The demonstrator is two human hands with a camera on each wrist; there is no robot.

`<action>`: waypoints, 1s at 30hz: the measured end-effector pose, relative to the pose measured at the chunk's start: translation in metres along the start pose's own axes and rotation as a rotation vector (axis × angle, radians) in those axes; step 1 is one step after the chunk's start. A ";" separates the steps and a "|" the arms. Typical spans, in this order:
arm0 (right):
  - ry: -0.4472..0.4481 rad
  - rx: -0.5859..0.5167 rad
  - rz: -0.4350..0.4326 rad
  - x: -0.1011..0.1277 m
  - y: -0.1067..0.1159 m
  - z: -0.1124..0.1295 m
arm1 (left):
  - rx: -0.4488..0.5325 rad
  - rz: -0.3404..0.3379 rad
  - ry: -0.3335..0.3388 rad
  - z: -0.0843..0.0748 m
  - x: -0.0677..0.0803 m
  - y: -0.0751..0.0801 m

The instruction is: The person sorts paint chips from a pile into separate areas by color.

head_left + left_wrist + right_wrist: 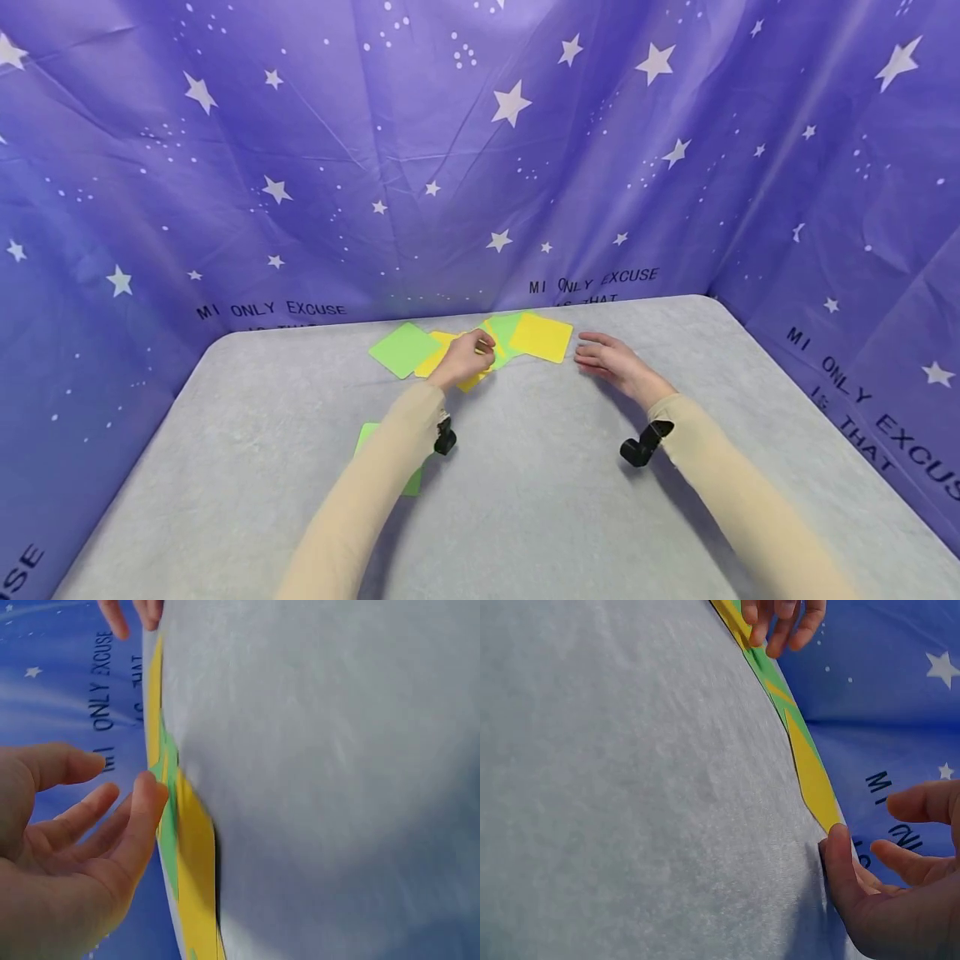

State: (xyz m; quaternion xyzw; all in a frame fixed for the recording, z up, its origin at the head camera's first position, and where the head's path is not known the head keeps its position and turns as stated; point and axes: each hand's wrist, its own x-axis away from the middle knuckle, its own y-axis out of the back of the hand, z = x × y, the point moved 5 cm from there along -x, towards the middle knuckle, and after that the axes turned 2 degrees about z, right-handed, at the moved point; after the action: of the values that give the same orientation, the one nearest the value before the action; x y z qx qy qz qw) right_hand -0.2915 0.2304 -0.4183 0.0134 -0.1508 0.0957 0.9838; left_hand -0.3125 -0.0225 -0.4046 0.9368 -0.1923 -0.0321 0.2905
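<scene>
Left hand (467,357) rests curled on the overlapping yellow and green cards (480,342) — fingers loose, gripping nothing; right hand (611,360) lies relaxed beside them on the table (540,483).

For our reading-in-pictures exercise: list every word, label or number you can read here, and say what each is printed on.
"MI ONLY EXCUSE": printed in black on the purple star backdrop, repeated at left, centre and right.
"IS THAT": a second line under it, mostly cut off by the table edge.
"USE": a fragment at the lower left of the backdrop.
The green and yellow cards: no print visible.
</scene>
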 end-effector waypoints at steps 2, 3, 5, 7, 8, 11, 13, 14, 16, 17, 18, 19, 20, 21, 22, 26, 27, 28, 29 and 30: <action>-0.014 -0.014 -0.004 -0.002 0.000 0.001 | 0.003 -0.014 0.001 -0.003 -0.005 -0.004; -0.016 -0.016 -0.007 -0.002 0.000 0.001 | 0.009 -0.020 -0.001 -0.004 -0.008 -0.006; -0.008 -0.019 -0.001 -0.002 -0.001 0.002 | 0.017 -0.039 -0.003 -0.006 -0.014 -0.010; 0.017 -0.047 0.018 -0.003 -0.001 0.003 | 0.022 -0.059 0.000 -0.008 -0.019 -0.013; 0.022 -0.055 0.021 -0.003 -0.001 0.003 | 0.026 -0.068 0.004 -0.008 -0.021 -0.014; 0.012 -0.073 0.018 -0.005 -0.002 0.000 | 0.053 -0.078 0.032 -0.008 -0.027 -0.018; 0.000 -0.095 0.002 -0.008 -0.001 -0.003 | 0.062 -0.080 0.050 -0.008 -0.031 -0.023; -0.017 -0.082 -0.017 -0.009 -0.002 -0.004 | 0.068 -0.077 0.055 -0.008 -0.033 -0.025; -0.025 -0.088 -0.035 -0.010 -0.002 -0.007 | 0.084 -0.067 0.060 -0.008 -0.035 -0.030; -0.021 -0.085 -0.036 -0.011 -0.002 -0.007 | 0.088 -0.064 0.059 -0.008 -0.036 -0.032; -0.011 -0.077 -0.036 -0.010 -0.004 -0.007 | 0.103 -0.057 0.057 -0.008 -0.036 -0.034; -0.003 -0.062 -0.036 -0.010 -0.005 -0.006 | 0.125 -0.049 0.054 -0.009 -0.036 -0.035; 0.006 -0.047 -0.035 -0.010 -0.007 -0.005 | 0.147 -0.045 0.053 -0.008 -0.036 -0.035; 0.019 -0.031 -0.028 -0.010 -0.009 -0.003 | 0.177 -0.040 0.054 -0.008 -0.036 -0.035; 0.029 -0.017 -0.026 -0.010 -0.011 -0.002 | 0.217 -0.032 0.057 -0.008 -0.035 -0.036; 0.055 -0.001 -0.029 -0.011 -0.015 -0.002 | 0.395 -0.004 0.081 -0.003 -0.034 -0.037; 0.065 -0.011 -0.025 -0.013 -0.013 -0.004 | 0.437 0.006 0.087 -0.003 -0.034 -0.038; 0.070 -0.020 -0.027 -0.015 -0.012 -0.007 | 0.475 0.017 0.092 -0.002 -0.034 -0.039; 0.078 -0.029 -0.023 -0.017 -0.010 -0.009 | 0.497 0.027 0.095 -0.001 -0.034 -0.039; 0.108 -0.062 -0.002 -0.020 -0.007 -0.013 | 0.513 0.037 0.095 -0.001 -0.033 -0.040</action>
State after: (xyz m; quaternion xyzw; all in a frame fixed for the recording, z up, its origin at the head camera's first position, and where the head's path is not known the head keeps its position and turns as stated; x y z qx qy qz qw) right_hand -0.3052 0.2200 -0.4369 -0.0222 -0.1005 0.0908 0.9905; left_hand -0.3292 0.0206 -0.4276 0.9766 -0.1975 0.0672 0.0529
